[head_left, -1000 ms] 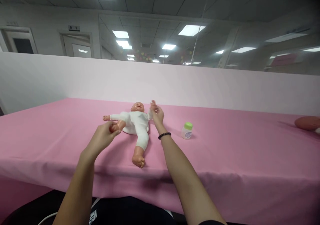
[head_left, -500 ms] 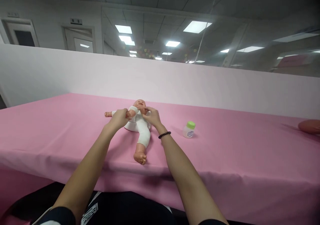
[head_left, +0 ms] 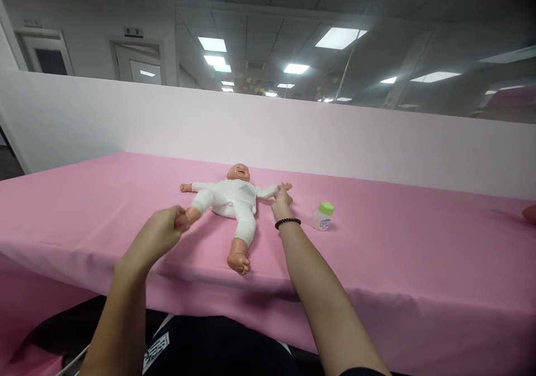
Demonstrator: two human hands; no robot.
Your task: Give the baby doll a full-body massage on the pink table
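Note:
A baby doll (head_left: 234,194) with a white cloth body lies on its back on the pink-covered table, head away from me. My left hand (head_left: 161,232) is closed around the doll's foot on the left side, and that leg is stretched out toward the left. With its fingers wrapped round the doll's forearm near the small hand, my right hand (head_left: 282,200) holds that arm out to the right. The doll's other foot (head_left: 239,261) points toward me near the table's front edge. Its other arm (head_left: 201,187) lies spread on the cloth.
A small clear bottle (head_left: 323,217) with a green cap stands right of my right hand. The pink cloth (head_left: 402,242) covers the table. A white partition (head_left: 268,125) runs behind it, with glass above. A brownish rounded object (head_left: 530,214) shows at the right edge.
My hands have moved apart from over the doll's chest. The doll's leg has swung down to the left with my left hand, and its arm out to the right with my right hand.

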